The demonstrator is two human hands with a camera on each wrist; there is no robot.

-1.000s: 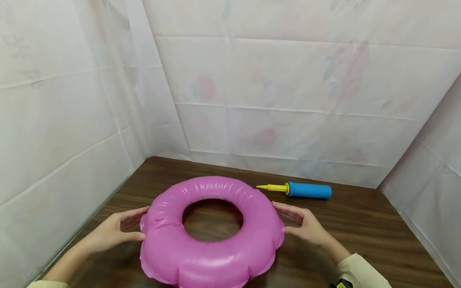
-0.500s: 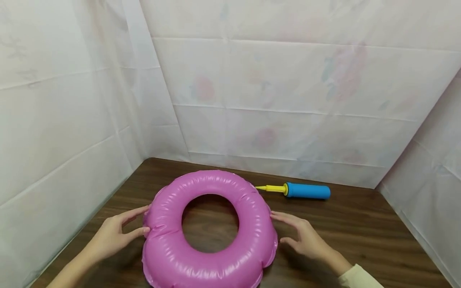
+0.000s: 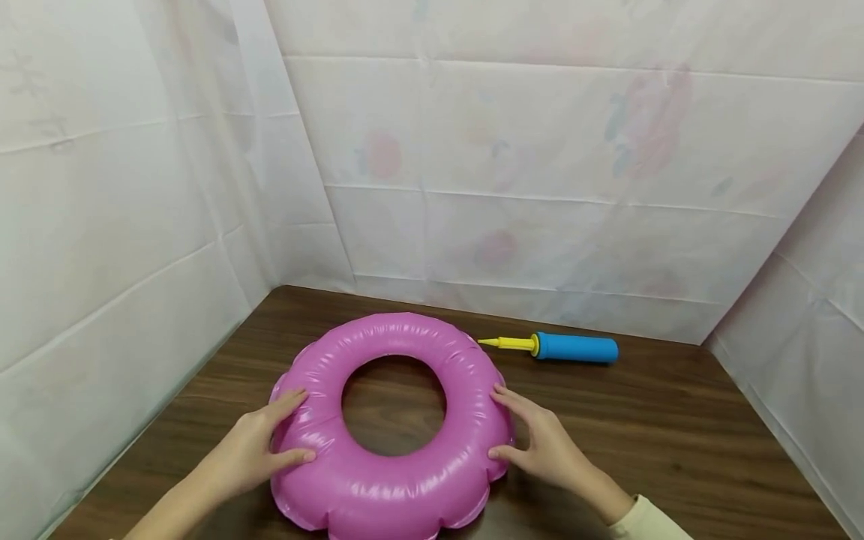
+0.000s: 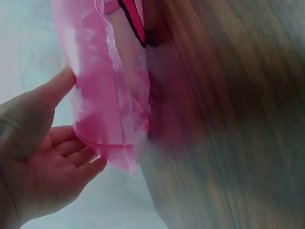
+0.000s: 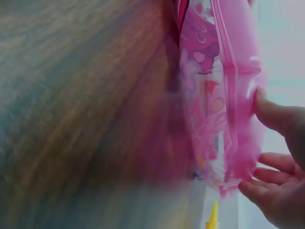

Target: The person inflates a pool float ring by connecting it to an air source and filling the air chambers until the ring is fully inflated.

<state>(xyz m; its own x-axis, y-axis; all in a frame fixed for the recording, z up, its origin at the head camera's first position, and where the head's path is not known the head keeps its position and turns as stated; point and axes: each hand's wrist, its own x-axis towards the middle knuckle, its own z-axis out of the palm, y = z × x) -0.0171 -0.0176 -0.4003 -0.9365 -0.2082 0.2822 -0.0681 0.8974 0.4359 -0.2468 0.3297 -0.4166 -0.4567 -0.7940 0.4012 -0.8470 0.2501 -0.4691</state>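
Note:
A pink inflated swim ring (image 3: 394,480) lies over the wooden table, its hole facing up. My left hand (image 3: 246,454) rests on its left side, thumb and fingertips spread on the vinyl. On the opposite side, my right hand (image 3: 547,446) touches the outer edge with fingers apart. The left wrist view shows the left thumb and fingers (image 4: 52,138) against the ring's side. In the right wrist view, the ring's lower face (image 5: 205,95) has a printed cartoon pattern, beside the right hand (image 5: 276,167). Whether the ring fully touches the table cannot be told.
A blue hand pump (image 3: 577,348) with a yellow nozzle (image 3: 506,343) lies behind the ring, to the right, its tip near the ring's edge. White patterned sheets (image 3: 540,150) hang behind and at both sides of the dark wooden table (image 3: 675,420).
The ring has shifted slightly away from me and its tilt has changed. Both hands have come inward, the left one now lying further over the ring's top. The pump stays in its place.

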